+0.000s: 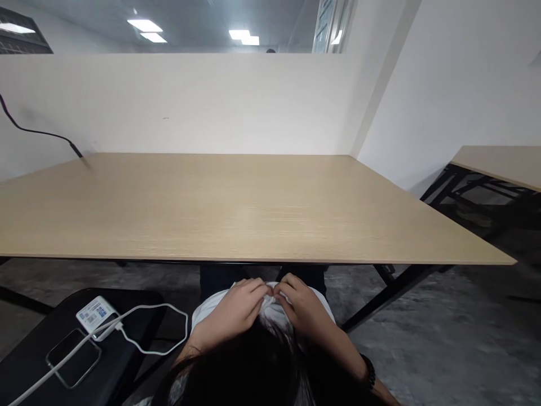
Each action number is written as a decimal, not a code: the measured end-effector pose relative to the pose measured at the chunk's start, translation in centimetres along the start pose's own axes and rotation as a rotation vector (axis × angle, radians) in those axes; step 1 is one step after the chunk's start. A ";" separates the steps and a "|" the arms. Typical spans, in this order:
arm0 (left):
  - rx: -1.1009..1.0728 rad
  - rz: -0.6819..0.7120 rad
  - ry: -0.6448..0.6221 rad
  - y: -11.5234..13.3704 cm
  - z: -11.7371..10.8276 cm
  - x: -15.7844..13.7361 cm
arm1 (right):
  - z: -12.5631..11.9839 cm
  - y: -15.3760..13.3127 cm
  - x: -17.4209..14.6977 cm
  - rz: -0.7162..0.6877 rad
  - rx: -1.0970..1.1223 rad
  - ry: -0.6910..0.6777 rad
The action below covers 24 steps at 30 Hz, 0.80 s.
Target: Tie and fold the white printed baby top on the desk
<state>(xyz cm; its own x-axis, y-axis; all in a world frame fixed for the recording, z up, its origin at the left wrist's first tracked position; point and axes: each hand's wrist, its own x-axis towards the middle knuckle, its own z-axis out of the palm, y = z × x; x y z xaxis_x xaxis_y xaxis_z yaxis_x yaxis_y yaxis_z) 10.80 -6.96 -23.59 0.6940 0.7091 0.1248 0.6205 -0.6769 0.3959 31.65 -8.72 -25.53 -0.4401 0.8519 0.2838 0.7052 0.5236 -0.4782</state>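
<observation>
My left hand [240,307] and my right hand [301,304] are close together at the front of my body, just below the table's near edge. Both have curled fingers, pinching a bunched bit of the white shirt [270,309] between them. The fingertips almost meet in the middle. Dark hair hangs over the lower part of the view and hides some of the shirt. On my right wrist is a dark beaded bracelet [369,371].
The wooden table [249,208] spans the view ahead, against a white partition [211,101]. To the left, a black chair [127,361] holds a phone [74,358] and a white power bank [97,316] with a white cable [169,307]. Another table [502,160] stands at right.
</observation>
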 end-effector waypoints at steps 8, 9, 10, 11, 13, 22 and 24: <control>0.003 -0.038 -0.110 0.1 -0.2 0.5 | 0.5 0.8 0.3 0.042 0.079 -0.076; -0.028 -0.031 -0.110 0.1 -0.1 0.6 | 0.6 0.9 0.3 0.048 0.097 -0.080; -0.054 -0.030 -0.105 0.0 -0.1 0.6 | 0.7 0.9 0.3 0.053 0.122 -0.079; -0.068 -0.035 -0.096 -0.1 0.0 0.7 | 0.7 1.0 0.3 0.058 0.154 -0.075; -0.071 -0.059 -0.064 -0.2 0.2 0.7 | 0.8 1.0 0.2 0.072 0.225 -0.060; 0.020 -0.050 0.074 -1.9 2.2 0.6 | 1.7 1.9 0.7 0.100 0.388 -0.008; -0.043 -0.045 0.096 -2.2 2.5 0.7 | 1.9 2.1 0.8 0.100 0.407 0.009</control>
<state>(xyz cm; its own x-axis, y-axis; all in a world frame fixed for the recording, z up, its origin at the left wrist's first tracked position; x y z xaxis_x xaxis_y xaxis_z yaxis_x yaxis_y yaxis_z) 10.82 -5.43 -26.66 0.6262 0.7558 0.1915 0.6328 -0.6362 0.4414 31.72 -7.01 -27.85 -0.3746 0.8993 0.2256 0.4659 0.3930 -0.7928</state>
